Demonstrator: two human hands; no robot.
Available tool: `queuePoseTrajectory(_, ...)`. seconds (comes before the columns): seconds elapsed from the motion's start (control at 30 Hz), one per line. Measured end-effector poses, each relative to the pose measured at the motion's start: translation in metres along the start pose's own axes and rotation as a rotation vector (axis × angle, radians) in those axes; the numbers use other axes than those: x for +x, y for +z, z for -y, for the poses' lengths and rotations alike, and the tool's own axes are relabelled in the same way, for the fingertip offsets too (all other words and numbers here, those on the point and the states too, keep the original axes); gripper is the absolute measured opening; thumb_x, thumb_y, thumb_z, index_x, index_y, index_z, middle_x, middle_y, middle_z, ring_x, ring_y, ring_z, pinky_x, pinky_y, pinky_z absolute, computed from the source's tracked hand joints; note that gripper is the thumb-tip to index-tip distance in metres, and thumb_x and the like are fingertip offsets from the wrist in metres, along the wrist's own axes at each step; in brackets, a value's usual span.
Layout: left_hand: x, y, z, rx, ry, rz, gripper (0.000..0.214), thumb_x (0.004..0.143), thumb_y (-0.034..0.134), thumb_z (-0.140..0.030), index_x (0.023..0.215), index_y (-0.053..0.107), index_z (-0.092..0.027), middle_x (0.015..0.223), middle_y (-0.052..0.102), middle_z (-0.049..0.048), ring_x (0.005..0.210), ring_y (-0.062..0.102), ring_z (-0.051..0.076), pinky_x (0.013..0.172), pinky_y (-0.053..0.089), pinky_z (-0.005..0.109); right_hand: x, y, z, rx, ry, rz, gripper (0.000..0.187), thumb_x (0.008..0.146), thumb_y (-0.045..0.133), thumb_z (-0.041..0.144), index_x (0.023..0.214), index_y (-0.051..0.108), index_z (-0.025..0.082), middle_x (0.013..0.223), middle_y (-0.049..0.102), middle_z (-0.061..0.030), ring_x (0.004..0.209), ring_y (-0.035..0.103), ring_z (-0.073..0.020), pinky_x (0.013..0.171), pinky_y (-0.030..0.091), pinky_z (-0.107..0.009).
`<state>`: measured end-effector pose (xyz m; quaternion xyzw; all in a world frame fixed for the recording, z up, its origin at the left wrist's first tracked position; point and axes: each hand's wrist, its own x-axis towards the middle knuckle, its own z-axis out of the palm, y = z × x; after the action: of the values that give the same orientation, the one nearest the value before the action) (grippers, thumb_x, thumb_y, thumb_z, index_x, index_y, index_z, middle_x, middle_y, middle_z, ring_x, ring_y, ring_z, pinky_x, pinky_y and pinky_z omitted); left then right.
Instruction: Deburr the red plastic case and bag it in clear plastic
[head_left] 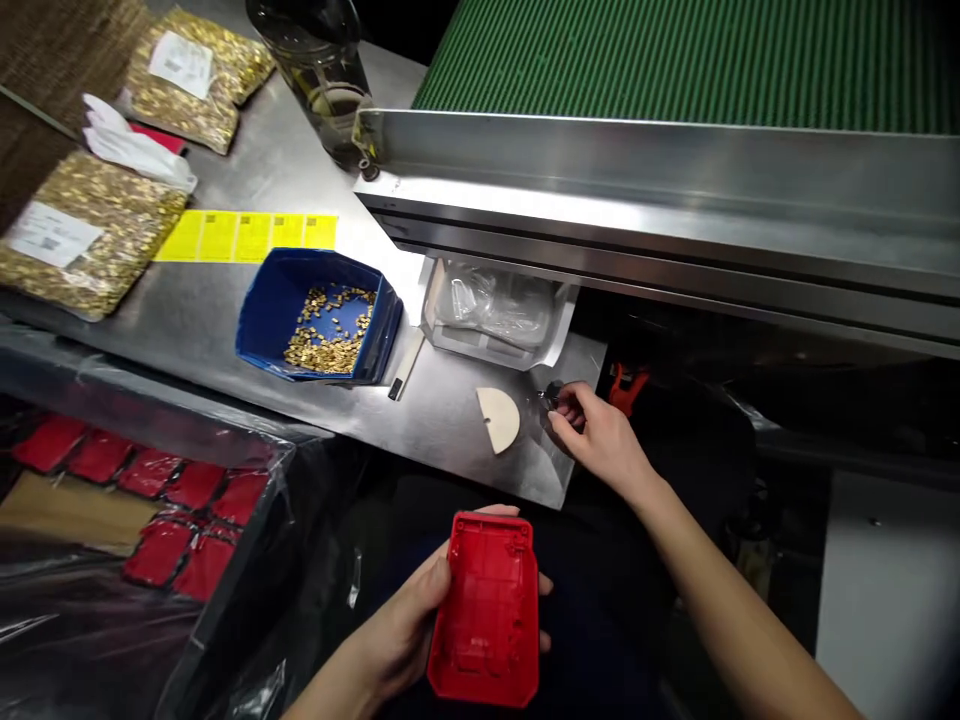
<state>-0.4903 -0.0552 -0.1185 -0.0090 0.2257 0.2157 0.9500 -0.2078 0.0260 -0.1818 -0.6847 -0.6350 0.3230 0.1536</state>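
Fingers of left hand (411, 618): wrapped around a red housing (487, 610), thumb along its left edge, fingertips showing past its right.
Place of red housing: in front of the metal tabletop (442, 430), apart from it, hollow side up, ribs visible inside.
Fingers of right hand (601, 437): curled, thumb and forefinger at a small dark piece (553, 393) near the tabletop's right edge; cannot tell whether closed on it.
Half-round cream piece (502, 420): flat on the tabletop, left of the right hand.
Pale tray (480, 346): behind the cream piece, holding clear plastic bags (495, 305).
Blue bin (262, 300): left of the tray, partly filled with small brass-coloured pieces (326, 353).
Yellow labels (247, 237): in a row behind the bin.
Green belt (675, 65): ribbed, beyond a metal rail (637, 195).
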Motion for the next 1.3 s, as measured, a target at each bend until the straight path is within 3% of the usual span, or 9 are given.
queuePoseTrajectory(0.13,0.000,0.001,0.003,0.040,0.009,-0.025,0.100,0.085,0.067,-0.067,0.161,0.018,-0.023,0.127,0.068,0.0238,0.115,0.068,0.045,0.095,0.049,0.055,-0.005,0.008,0.007,-0.101,0.007,0.069,0.012,0.094,0.059,0.030,0.105,0.058,0.023,0.086,0.066,0.0004,0.071,0.062,-0.0164,0.065,0.047,-0.028)
queuePoseTrajectory(0.23,0.002,-0.002,0.014,0.139,0.023,-0.060,0.096,0.084,0.069,-0.066,0.157,0.026,-0.022,0.128,0.068,0.0228,0.122,0.064,0.045,0.103,0.044,0.059,-0.020,-0.005,0.018,-0.054,0.042,0.079,0.011,0.095,0.060,0.030,0.103,0.062,0.024,0.086,0.066,0.0006,0.069,0.061,-0.0152,0.064,0.046,-0.027)
queuePoseTrajectory(0.33,0.006,-0.004,0.027,0.294,0.018,-0.104,0.090,0.085,0.072,-0.062,0.155,0.030,-0.025,0.139,0.061,0.0210,0.127,0.060,0.042,0.105,0.043,0.058,-0.056,-0.034,0.040,0.218,0.060,0.021,0.020,0.098,0.060,0.037,0.113,0.065,0.025,0.092,0.067,-0.0005,0.078,0.063,-0.0147,0.070,0.050,-0.025)
queuePoseTrajectory(0.43,0.010,0.000,0.035,0.410,0.026,-0.123,0.083,0.087,0.072,-0.059,0.154,0.033,-0.028,0.149,0.053,0.0171,0.130,0.057,0.037,0.107,0.043,0.051,-0.101,-0.056,0.067,0.311,-0.024,0.182,0.019,0.099,0.061,0.034,0.116,0.067,0.027,0.090,0.066,-0.0005,0.077,0.062,-0.0138,0.067,0.050,-0.024)
queuePoseTrajectory(0.5,0.014,0.006,0.037,0.435,0.020,-0.108,0.080,0.089,0.070,-0.057,0.154,0.032,-0.028,0.149,0.053,0.0148,0.131,0.056,0.035,0.108,0.043,0.049,-0.126,-0.057,0.080,0.286,-0.104,0.272,0.017,0.100,0.058,0.028,0.114,0.067,0.025,0.086,0.063,-0.0006,0.072,0.059,-0.0137,0.063,0.048,-0.026)
queuePoseTrajectory(0.6,0.019,0.016,0.037,0.450,-0.015,-0.081,0.080,0.091,0.069,-0.055,0.155,0.029,-0.029,0.145,0.056,0.0130,0.136,0.053,0.035,0.109,0.043,0.048,-0.147,-0.044,0.086,0.201,-0.191,0.212,0.016,0.101,0.054,0.022,0.112,0.065,0.021,0.085,0.063,-0.0025,0.072,0.059,-0.0156,0.063,0.049,-0.029)
queuePoseTrajectory(0.83,0.027,0.030,0.040,0.555,-0.063,-0.114,0.081,0.090,0.068,-0.058,0.154,0.031,-0.027,0.151,0.050,0.0137,0.142,0.044,0.036,0.109,0.044,0.046,-0.159,-0.024,0.076,0.111,-0.228,0.000,0.022,0.102,0.052,0.021,0.121,0.062,0.017,0.083,0.064,-0.0039,0.070,0.061,-0.0177,0.064,0.054,-0.032)
queuePoseTrajectory(1.17,0.033,0.030,0.046,0.670,-0.032,-0.109,0.076,0.090,0.066,-0.060,0.152,0.037,-0.027,0.147,0.052,0.0120,0.136,0.050,0.035,0.113,0.040,0.049,-0.165,-0.029,0.073,0.035,-0.247,-0.024,0.019,0.102,0.051,0.021,0.108,0.067,0.014,0.081,0.064,-0.0050,0.067,0.061,-0.0190,0.060,0.052,-0.035)
queuePoseTrajectory(1.3,0.034,0.029,0.047,0.748,-0.021,-0.136,0.077,0.090,0.065,-0.061,0.153,0.038,-0.025,0.149,0.051,0.0134,0.135,0.049,0.036,0.115,0.037,0.051,-0.165,-0.030,0.070,0.036,-0.241,0.024,0.019,0.103,0.048,0.021,0.107,0.066,0.016,0.084,0.066,-0.0051,0.071,0.063,-0.0193,0.064,0.053,-0.035)
